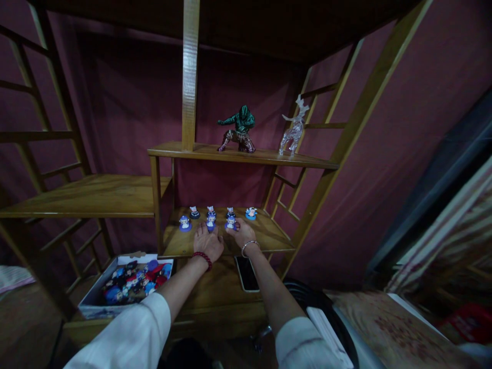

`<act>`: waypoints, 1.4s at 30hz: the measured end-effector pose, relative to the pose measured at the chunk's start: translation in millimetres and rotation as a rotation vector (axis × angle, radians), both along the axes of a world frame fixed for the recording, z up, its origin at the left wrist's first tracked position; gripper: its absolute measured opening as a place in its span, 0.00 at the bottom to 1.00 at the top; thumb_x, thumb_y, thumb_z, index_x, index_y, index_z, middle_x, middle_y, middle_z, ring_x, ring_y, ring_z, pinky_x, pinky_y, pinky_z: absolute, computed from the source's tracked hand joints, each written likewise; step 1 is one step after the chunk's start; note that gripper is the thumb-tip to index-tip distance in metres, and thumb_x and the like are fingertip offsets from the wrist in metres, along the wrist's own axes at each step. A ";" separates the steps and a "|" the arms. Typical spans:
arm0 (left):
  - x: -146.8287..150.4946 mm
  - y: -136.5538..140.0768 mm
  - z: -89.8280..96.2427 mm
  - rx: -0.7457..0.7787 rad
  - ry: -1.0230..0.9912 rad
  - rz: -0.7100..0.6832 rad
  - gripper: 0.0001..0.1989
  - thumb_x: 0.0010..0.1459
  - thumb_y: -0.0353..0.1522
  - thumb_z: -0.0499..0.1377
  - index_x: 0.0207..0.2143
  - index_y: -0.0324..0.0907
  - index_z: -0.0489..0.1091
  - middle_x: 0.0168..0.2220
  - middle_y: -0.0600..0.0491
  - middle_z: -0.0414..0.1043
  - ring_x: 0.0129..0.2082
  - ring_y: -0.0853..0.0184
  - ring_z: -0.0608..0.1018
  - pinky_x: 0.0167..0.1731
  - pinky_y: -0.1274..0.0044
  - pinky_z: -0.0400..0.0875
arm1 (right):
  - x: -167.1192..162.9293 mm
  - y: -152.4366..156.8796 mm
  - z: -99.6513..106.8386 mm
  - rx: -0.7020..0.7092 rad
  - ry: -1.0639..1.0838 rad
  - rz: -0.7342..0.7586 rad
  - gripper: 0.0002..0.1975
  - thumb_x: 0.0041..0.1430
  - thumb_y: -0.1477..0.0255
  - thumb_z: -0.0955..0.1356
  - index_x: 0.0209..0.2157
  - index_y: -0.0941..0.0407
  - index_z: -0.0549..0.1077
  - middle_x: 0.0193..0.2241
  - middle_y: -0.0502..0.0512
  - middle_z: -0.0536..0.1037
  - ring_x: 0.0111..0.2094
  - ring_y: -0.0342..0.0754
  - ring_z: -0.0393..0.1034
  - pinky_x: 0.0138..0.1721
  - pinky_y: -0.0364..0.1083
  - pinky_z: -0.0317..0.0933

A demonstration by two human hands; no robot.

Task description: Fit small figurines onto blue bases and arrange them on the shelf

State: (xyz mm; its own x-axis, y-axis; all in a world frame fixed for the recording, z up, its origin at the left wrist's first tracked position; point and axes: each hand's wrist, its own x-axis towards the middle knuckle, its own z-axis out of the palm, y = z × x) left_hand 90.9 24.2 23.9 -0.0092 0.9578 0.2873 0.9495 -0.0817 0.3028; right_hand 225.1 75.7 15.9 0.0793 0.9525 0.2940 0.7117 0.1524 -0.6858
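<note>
White sleeves [134, 333] rise from the bottom edge of the frame. At lower left, an open box [86, 310] holds a jumble of small colourful figures; below centre, a phone [247, 274] lies by the right forearm. Mid-frame, the left hand [208, 243] is palm down, fingers extended to the base of the middle purple figurine [211, 222]. The right hand [243, 234] has thumb and fingers at the right purple figurine [230, 223]; I cannot tell whether either hand pinches. Both figurines stand on the lower shelf [269, 242], with the left purple figurine [185, 224] beside them and four more behind. Above, at upper centre, stand a crouching green figure [240, 125] and a clear deer [294, 128]
</note>
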 end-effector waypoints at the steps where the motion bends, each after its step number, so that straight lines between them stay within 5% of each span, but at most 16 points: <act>1: -0.1 -0.4 0.5 0.000 0.002 0.004 0.22 0.51 0.38 0.48 0.50 0.45 0.61 0.55 0.45 0.53 0.54 0.55 0.56 0.50 0.66 0.49 | -0.3 -0.6 0.7 0.000 0.004 0.003 0.16 0.42 0.69 0.69 0.37 0.54 0.67 0.34 0.50 0.75 0.34 0.44 0.70 0.34 0.40 0.61; 23: -2.9 -9.2 5.4 -0.021 -0.007 0.139 0.28 0.48 0.42 0.49 0.50 0.38 0.60 0.55 0.39 0.52 0.55 0.49 0.53 0.51 0.65 0.46 | -3.1 -9.6 9.0 0.008 -0.026 -0.015 0.14 0.43 0.69 0.69 0.36 0.53 0.67 0.33 0.50 0.75 0.33 0.44 0.70 0.34 0.40 0.61; 42: -2.2 -6.2 -0.5 0.010 -0.004 0.196 0.28 0.47 0.43 0.49 0.49 0.40 0.61 0.55 0.42 0.53 0.56 0.50 0.51 0.52 0.64 0.43 | -2.7 -6.2 3.6 0.019 0.045 0.004 0.15 0.43 0.70 0.68 0.36 0.53 0.67 0.33 0.50 0.75 0.34 0.43 0.70 0.36 0.40 0.61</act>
